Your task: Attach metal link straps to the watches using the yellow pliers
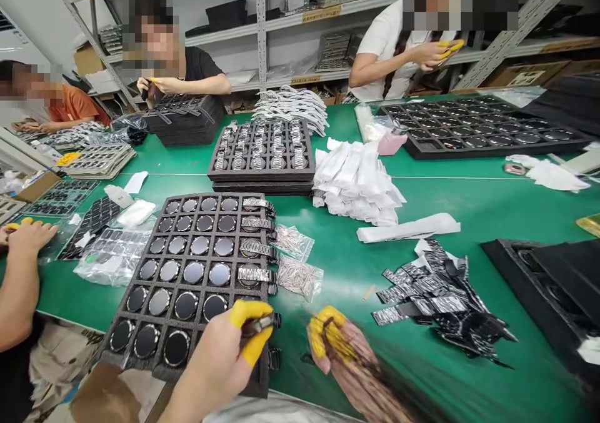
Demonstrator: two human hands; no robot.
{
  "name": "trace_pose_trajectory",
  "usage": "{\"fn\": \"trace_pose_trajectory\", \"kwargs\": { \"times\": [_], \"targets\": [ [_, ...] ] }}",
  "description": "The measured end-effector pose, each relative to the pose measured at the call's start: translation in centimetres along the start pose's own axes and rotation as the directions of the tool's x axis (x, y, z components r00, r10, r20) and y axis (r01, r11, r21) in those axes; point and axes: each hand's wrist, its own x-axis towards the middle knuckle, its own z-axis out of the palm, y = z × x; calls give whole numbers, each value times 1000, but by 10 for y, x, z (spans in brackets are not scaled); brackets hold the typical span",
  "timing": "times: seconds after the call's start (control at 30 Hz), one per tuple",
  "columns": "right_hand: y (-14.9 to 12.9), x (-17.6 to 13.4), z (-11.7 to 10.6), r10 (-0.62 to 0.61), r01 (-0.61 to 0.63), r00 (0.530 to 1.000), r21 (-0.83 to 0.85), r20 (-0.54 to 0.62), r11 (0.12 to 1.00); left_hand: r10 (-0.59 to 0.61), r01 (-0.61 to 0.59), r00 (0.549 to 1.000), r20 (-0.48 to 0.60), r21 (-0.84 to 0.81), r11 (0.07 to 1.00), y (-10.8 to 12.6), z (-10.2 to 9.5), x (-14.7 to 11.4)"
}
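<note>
My left hand, with yellow finger cots, is closed above the near right part of a black foam tray. Thumb and finger pinch a small dark metal piece, seemingly a watch seen edge-on. Round watch faces fill most of the tray's cells, and metal watch bands lie along its right column, clasps past the edge. To the right, my right hand is curled and smeared by motion over the green table. A dark blurred streak crosses its yellow-covered fingers; what it is cannot be made out.
Loose metal bands lie in a heap at right, beside a covered black tray. Bags of small pins adjoin the foam tray. Behind are white-wrapped strips and stacked trays. A co-worker's hand is at left.
</note>
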Motion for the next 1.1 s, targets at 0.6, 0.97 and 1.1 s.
{"fn": "trace_pose_trajectory", "kwargs": {
  "times": [0.6,0.97,1.1],
  "targets": [
    [-20,13,16,143,-128,982,-126,120,984,411,-394,908,79,-172,903,-15,55,63],
    [-28,15,19,156,-139,980,-136,125,981,418,-412,906,74,-81,908,-19,54,61],
    [-30,14,19,147,-128,982,-151,119,980,407,-404,910,80,-56,913,-19,56,61]
  ]
}}
